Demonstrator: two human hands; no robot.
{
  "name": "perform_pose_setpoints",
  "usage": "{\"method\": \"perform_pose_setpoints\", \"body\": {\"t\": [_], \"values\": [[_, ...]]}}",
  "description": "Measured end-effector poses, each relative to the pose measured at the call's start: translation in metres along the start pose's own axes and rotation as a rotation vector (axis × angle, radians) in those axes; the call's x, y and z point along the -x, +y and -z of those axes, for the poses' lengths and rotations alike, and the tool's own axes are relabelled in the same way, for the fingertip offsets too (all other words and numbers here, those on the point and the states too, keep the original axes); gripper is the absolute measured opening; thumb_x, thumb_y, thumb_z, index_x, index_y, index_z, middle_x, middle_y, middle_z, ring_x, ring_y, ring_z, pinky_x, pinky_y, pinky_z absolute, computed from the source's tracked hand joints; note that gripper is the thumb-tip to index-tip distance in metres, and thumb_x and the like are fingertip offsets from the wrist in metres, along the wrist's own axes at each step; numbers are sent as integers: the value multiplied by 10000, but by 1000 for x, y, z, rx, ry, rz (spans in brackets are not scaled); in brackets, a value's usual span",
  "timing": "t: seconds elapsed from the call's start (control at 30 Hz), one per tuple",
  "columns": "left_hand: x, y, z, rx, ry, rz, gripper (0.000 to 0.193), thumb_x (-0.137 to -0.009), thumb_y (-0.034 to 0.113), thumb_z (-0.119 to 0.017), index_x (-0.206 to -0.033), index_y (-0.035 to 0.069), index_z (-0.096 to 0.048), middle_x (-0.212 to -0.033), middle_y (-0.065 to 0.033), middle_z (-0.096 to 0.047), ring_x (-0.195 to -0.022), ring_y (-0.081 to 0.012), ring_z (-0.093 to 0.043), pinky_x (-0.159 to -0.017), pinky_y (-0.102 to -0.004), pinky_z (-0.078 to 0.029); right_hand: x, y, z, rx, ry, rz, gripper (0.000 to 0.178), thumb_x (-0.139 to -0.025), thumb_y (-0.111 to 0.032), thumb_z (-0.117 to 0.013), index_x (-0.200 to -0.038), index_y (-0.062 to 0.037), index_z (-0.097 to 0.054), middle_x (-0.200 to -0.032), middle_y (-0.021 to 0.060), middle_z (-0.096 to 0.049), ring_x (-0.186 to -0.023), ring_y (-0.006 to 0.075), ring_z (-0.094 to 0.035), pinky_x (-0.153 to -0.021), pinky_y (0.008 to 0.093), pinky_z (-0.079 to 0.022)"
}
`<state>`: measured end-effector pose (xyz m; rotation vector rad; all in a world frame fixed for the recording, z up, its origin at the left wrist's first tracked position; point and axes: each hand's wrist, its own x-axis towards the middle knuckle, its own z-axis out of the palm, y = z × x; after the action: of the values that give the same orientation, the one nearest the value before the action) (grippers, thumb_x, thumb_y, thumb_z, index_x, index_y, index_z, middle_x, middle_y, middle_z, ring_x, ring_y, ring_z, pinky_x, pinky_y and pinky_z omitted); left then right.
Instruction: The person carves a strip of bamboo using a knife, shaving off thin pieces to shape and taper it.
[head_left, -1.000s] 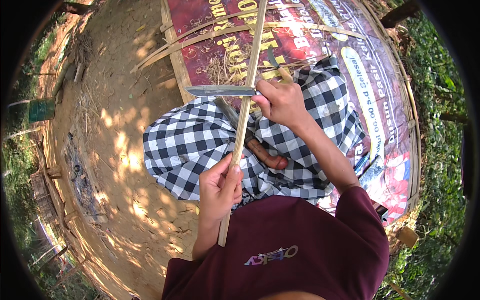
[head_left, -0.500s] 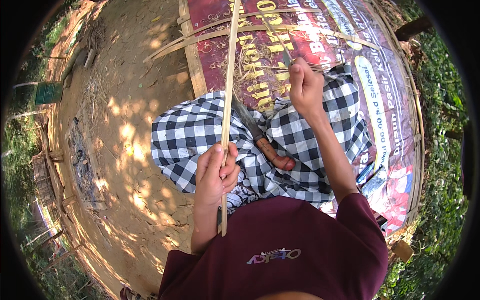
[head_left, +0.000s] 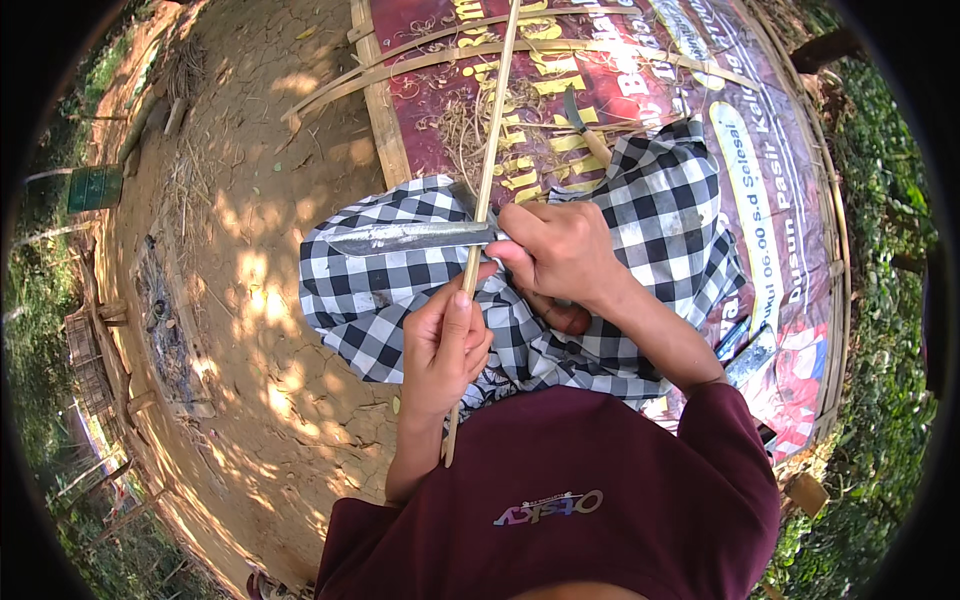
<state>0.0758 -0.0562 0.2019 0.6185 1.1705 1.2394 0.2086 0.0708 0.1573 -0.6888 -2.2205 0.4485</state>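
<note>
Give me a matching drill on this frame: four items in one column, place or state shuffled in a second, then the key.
Items
1. long thin bamboo strip
2. broad grey knife blade
3. black-and-white checked cloth
4. red printed banner mat

Places or states
A. draped over the person's lap
B. spread flat on the ground ahead
C. gripped low by the left hand, running up and away
D. held by the right hand, lying crosswise, tip pointing left

Pairs: 1-C, 2-D, 3-A, 4-B

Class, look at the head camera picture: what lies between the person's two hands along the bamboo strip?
In the head view, only a short bare stretch of the bamboo strip runs between the left hand and the right hand, over the checked cloth. The knife blade crosses just above.
</note>
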Motion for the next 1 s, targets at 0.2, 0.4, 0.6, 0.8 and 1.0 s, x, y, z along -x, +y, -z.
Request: {"method": "perform_pose_setpoints", "body": {"t": [0.2, 0.4, 0.6, 0.8, 1.0], "values": [[1, 0, 3, -53, 28, 47, 329, -1017, 178, -377, -1228, -36, -510, -555, 60, -321, -405, 7, -260, -356, -174, -206, 5, 19, -6, 144, 6, 52, 379, -857, -447, -583, -677, -131, -478, -513, 32, -505, -417, 249, -542, -365, 358, -401], [30, 7, 13, -21, 26, 45, 320, -1017, 168, -368, -1193, -46, -527, -550, 60, -327, -392, 11, -266, -350, -170, -189, 11, 164, 23, 544, 322, -616, 373, -949, -400, -458, -773, -111, -614, -513, 119, -567, -490, 352, -587, -425, 450, -450], [14, 0, 11, 30, -17, 74, 325, -1013, 171, -386, -1222, -38, -521, -548, 58, -337, -395, 11, -267, -348, -174, -194, 1, 109, 31, 108, 333, -492, 295, -962, -248, -483, -747, -51, -527, -485, 110, -481, -412, 310, -495, -417, 365, -371], [0, -6, 9, -91, 58, 68, 324, -1005, 175, -416, -1232, -27, -526, -546, 63, -354, -404, 10, -290, -359, -169, -221, -3, 34, 20, -95, 137, -213, 272, -903, -275, -570, -731, -72, -514, -528, 88, -500, -445, 282, -527, -421, 358, -391], [1, -11, 5, -259, 66, -24, 322, -994, 144, -434, -1251, -32, -516, -538, 73, -378, -419, 15, -305, -387, -174, -217, 6, 16, 2, -23, -18, -76, 342, -858, -399, -596, -718, -101, -507, -541, 60, -539, -445, 275, -552, -394, 382, -403]]}}
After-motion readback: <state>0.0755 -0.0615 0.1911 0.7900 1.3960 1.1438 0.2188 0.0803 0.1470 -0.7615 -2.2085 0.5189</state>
